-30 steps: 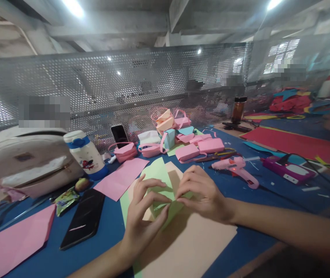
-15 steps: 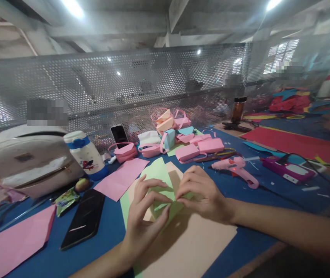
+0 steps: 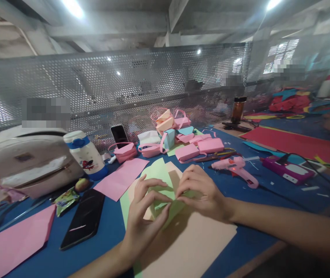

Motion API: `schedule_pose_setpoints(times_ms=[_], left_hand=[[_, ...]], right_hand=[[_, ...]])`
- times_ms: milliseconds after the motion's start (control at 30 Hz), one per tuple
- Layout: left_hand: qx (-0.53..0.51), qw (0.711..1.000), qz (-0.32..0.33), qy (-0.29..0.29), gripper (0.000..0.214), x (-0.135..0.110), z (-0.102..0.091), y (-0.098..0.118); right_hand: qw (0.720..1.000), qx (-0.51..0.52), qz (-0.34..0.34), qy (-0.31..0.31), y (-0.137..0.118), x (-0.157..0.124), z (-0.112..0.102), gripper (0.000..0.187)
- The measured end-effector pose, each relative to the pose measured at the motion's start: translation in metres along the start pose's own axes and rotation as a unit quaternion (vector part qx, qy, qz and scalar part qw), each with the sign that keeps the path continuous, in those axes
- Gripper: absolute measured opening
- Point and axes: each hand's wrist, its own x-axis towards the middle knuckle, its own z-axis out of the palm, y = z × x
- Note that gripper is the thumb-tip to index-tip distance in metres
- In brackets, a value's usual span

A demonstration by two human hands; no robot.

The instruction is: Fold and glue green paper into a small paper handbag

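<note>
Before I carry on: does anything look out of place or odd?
Mainly clutter: white scraps litter the blue table around the pink glue gun, which seems to lie on its side, its red light lit. Also, a pink streak, scrap or reflection, marks the black phone left of the left hand.

Both hands (image 3: 201,193) hold folded green paper (image 3: 158,170) over peach sheets (image 3: 199,239), a pink glue gun (image 3: 237,166) lying nearby

Blue tabletop (image 3: 109,220) beneath backpack (image 3: 37,162), bottle (image 3: 85,156), black phone (image 3: 84,220), cream paper (image 3: 194,243) and pink glue gun (image 3: 234,166).
</note>
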Motion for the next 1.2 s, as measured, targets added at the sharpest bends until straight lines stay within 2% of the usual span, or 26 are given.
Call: schedule_pose_setpoints(times_ms=[467, 1200], left_hand=[[-0.016, 1.000, -0.012, 0.010, 0.018, -0.001, -0.003, -0.007], [-0.036, 0.999, -0.028, 0.015, 0.020, 0.000, -0.002, -0.006]], right_hand=[[0.999, -0.024, -0.004, 0.031, 0.013, 0.001, -0.003, 0.016], [0.999, -0.022, -0.012, 0.032, 0.014, 0.001, -0.003, 0.012]])
